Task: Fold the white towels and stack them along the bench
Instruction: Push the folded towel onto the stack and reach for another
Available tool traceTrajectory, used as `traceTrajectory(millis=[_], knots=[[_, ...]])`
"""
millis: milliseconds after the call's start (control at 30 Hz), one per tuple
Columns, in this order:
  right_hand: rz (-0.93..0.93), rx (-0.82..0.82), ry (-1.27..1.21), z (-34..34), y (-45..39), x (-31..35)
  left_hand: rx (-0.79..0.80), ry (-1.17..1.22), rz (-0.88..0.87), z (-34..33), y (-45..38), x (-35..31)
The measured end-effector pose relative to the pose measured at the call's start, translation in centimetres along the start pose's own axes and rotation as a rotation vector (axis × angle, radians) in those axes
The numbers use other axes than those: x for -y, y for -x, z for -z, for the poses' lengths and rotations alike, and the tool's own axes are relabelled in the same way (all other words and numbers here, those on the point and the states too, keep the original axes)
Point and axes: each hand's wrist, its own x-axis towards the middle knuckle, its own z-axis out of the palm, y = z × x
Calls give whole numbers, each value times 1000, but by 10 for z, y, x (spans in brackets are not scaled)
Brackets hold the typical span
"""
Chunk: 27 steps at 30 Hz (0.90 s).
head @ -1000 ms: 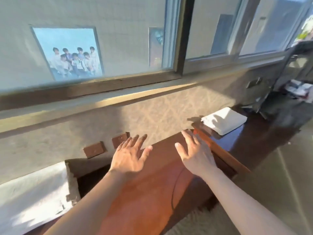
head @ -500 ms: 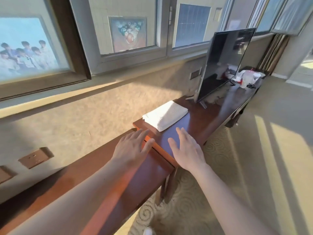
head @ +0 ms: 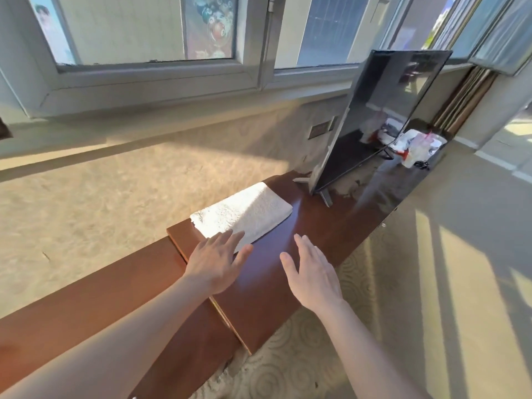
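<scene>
Our fingers are straight, holding nothing: left hand (head: 214,262) reaches the folded white towel (head: 244,216) near the bench's (head: 86,306) back edge, right hand (head: 312,279) hovers beside. We should grip both near corners together.

Both bare arms reach forward. The left hand (head: 217,262) and the right hand (head: 312,276) are flat, palms down, fingers straight and slightly spread.

The only thing that reads is on the billiard-ball poster (head: 211,25) behind the window glass: one ball looks to carry an 8. Its other markings are too blurred.
</scene>
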Motion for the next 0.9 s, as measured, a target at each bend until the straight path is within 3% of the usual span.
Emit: traceTrajectory(millis=[233,533,700,900], knots=[[80,133,31,-17,-104,-51,45,-2,137,-30,-70,-1],[433,320,71,-51,-263,-91,75,57,435,-86,-155,-23],[625,414,121,-83,-331,-88,116,113,497,-108,-194,-16],[823,474,248,-118,-373,-85,137,-30,542,-132,-221,-1]])
